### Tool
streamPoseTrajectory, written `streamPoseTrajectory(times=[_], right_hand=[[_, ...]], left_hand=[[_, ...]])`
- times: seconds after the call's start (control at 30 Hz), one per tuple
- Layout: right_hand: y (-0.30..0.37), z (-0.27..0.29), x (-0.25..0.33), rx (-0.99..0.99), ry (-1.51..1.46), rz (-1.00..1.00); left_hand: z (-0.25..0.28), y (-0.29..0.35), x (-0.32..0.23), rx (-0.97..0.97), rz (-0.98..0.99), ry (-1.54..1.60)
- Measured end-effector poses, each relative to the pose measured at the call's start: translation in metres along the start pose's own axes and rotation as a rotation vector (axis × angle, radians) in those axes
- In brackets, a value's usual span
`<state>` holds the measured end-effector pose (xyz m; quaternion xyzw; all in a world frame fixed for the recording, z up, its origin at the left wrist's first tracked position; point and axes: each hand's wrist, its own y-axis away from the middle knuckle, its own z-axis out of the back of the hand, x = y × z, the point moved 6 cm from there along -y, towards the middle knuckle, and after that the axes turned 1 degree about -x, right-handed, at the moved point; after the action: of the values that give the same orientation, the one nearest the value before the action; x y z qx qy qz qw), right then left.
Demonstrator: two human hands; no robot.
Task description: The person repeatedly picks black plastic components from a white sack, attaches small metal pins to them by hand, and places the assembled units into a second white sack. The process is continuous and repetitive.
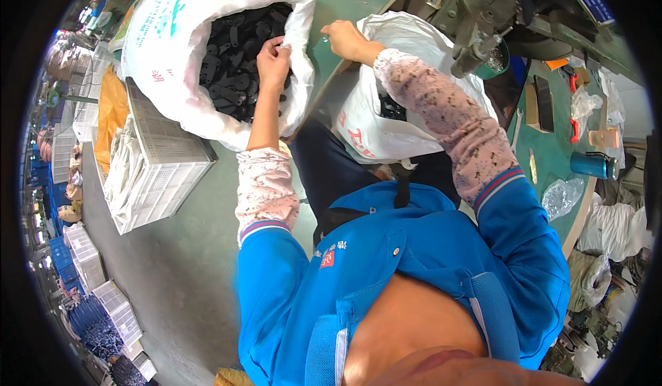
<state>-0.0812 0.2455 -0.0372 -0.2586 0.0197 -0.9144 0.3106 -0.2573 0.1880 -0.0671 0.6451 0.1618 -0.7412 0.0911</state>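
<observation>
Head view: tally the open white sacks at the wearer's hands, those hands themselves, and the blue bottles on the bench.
Open white sacks: 2
Hands, left hand and right hand: 2
Blue bottle: 1
Total: 5

Extending left arm (265, 120) forward, bringing thumb and fingertips of the left hand (274, 65) close together, slanting right arm (445, 107) inward toward the left, holding right hand (346, 40) partly curled.
</observation>
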Motion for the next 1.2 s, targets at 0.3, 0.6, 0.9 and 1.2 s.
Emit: streamPoseTrajectory(times=[0.3,0.6,0.9,1.2], right_hand=[[0.003,-0.016,0.010,0.067,0.083,0.038],[0.232,0.121,0.006,-0.342,-0.453,-0.142],[0.448,0.154,-0.051,-0.854,-0.341,-0.846],[0.616,0.235,-0.092,-1.033,0.324,-1.236]], left_hand=[[-0.002,0.003,-0.006,-0.111,-0.075,-0.154],[-0.098,0.075,-0.028,0.082,-0.202,-0.810],[-0.035,0.070,-0.095,0.266,-0.531,-0.844],[-0.001,0.047,-0.050,0.597,-0.058,-1.488]])
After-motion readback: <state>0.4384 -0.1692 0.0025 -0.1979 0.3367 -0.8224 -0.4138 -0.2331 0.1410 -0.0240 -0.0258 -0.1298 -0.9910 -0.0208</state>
